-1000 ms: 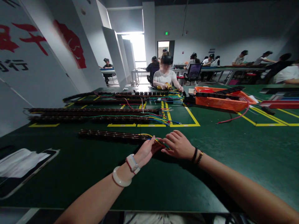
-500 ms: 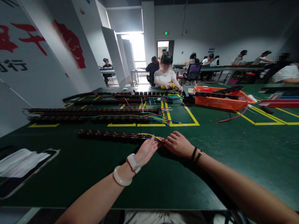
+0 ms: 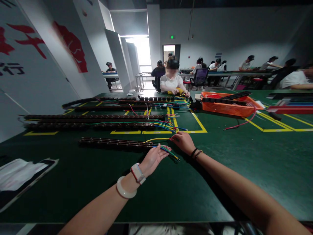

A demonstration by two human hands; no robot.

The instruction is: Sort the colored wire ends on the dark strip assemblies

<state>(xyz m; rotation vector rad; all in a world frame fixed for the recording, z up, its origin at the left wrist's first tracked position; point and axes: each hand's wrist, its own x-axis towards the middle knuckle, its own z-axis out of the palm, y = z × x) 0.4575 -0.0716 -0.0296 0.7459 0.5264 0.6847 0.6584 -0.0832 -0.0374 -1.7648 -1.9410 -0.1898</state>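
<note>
Here, at a green desk (image 3: 171,199), my right hand (image 3: 184,142) pinches a yellow wire (image 3: 157,139) near its reddish end, thumb against fingers. The wire leads back to a dark strip (image 3: 112,143), lying left of my hands. My left hand (image 3: 156,160) rests palm up, fingers outstretched, blue and green wires (image 3: 173,154) across it (whether the thumb presses them, I cannot tell), their ends reaching past the fingertips. Just beyond, yellow tape (image 3: 154,132) and longer strips (image 3: 93,118) bound my reach; toward me, green surface stretches between my forearms to the near edge. An orange basket (image 3: 227,109) stands farther off, to the right.
</note>
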